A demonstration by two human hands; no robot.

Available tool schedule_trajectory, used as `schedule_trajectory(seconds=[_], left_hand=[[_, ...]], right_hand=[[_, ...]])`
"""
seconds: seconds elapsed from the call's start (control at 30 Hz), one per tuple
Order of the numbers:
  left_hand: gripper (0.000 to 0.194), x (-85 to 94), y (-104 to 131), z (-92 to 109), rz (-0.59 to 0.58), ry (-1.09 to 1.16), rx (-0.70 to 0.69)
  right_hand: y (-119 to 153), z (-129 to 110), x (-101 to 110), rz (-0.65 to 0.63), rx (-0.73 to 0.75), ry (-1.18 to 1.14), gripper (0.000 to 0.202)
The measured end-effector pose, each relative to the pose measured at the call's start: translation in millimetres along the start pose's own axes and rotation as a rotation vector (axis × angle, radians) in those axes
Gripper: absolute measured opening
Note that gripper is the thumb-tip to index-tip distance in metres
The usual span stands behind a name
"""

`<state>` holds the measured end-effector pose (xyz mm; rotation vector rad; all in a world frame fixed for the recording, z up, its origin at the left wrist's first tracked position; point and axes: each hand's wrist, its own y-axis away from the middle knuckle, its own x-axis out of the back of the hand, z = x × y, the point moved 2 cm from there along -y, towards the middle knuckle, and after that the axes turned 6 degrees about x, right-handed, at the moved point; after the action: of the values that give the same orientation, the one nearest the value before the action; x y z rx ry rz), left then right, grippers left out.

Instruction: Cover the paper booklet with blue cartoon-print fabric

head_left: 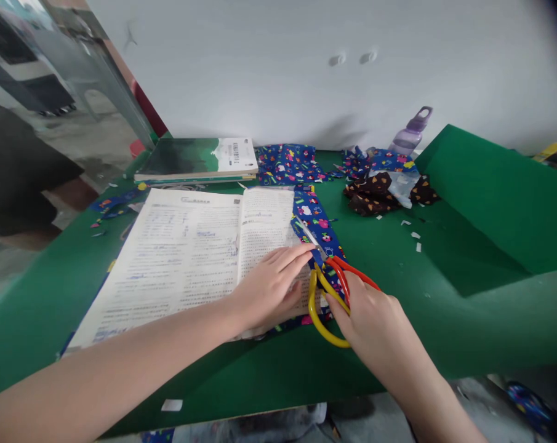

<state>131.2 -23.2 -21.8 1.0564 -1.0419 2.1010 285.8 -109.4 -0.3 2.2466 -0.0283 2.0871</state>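
Observation:
An open printed book (199, 246) with handwriting on its pages lies on a blue patterned sheet (312, 212), which looks like fabric and juts out past the right page. My left hand (273, 283) rests on the right page with fingers stretched out, their tips reaching the sheet next to the scissor blades. The thumb is partly hidden below. My right hand (375, 314) grips a pair of scissors (322, 307) with red and yellow handles. The blades point away and to the left, lying over the blue sheet beside the page edge.
A stack of books (197, 160) stands at the back. Blue patterned scraps (287, 163) and a crumpled brown piece (370, 194) lie behind. A purple bottle (410, 135) and a raised green panel (500, 197) are at right. A person (20, 178) is at far left.

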Motion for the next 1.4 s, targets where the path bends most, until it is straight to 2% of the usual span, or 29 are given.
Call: schedule_trajectory(seconds=[0.17, 0.33, 0.53, 0.67, 0.83, 0.93, 1.1, 1.4], left_hand=[[0.048, -2.7, 0, -2, 0.010, 0.004, -0.015], [0.035, -0.6, 1, -2, -0.003, -0.008, -0.022], [0.030, 3.5, 4, 8, -0.058, -0.002, -0.238], [0.030, 2.0, 3, 9, -0.098, -0.012, -0.297], [0.025, -1.1, 4, 8, -0.207, -0.019, -0.393], [0.018, -2.3, 4, 7, -0.231, -0.020, -0.395], [0.016, -1.1, 3, 8, -0.185, -0.041, -0.374], [0.016, 3.1, 2, 10, -0.154, -0.045, -0.357]], right_hand=[[-3, 0, 1, -0.039, -0.027, -0.047, 0.026], [-5, 1, 3, -0.081, -0.041, -0.071, 0.026], [-2, 0, 5, -0.076, -0.035, -0.105, 0.019], [0, 1, 5, -0.030, 0.006, -0.092, 0.015], [-2, 4, 2, -0.043, 0.024, -0.073, 0.014], [-3, 4, 1, -0.043, 0.023, -0.081, 0.014], [-3, 6, 1, -0.042, 0.030, -0.125, 0.014], [-2, 10, 4, 0.067, 0.122, -0.079, 0.015]])
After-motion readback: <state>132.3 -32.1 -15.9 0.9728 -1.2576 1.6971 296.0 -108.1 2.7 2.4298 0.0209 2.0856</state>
